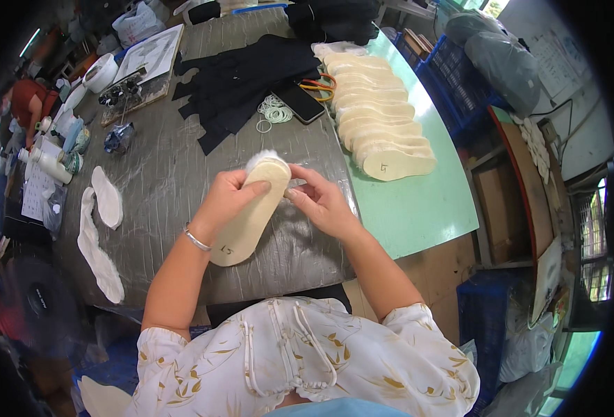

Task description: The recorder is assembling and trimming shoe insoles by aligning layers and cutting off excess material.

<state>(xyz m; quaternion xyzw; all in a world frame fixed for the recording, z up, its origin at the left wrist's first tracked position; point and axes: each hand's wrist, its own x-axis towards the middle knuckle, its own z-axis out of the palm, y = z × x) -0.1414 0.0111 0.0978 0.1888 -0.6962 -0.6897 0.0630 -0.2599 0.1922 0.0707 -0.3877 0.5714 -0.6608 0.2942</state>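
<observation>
One pale insole (246, 224) between left fingers (257, 188)

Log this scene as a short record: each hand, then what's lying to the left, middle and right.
Left hand: gripping a cream insole, white fluff at its far end
Right hand: fingertips at the insole's upper right edge; grip unclear
Left: two pale pieces
Middle: black fabric, phone, white rings, orange-handled scissors
Right: overlapping insole row on green surface

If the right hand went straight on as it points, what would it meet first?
Likely the cream insole, at its upper right edge; the right hand seems to touch it, though depth is unclear.
</observation>
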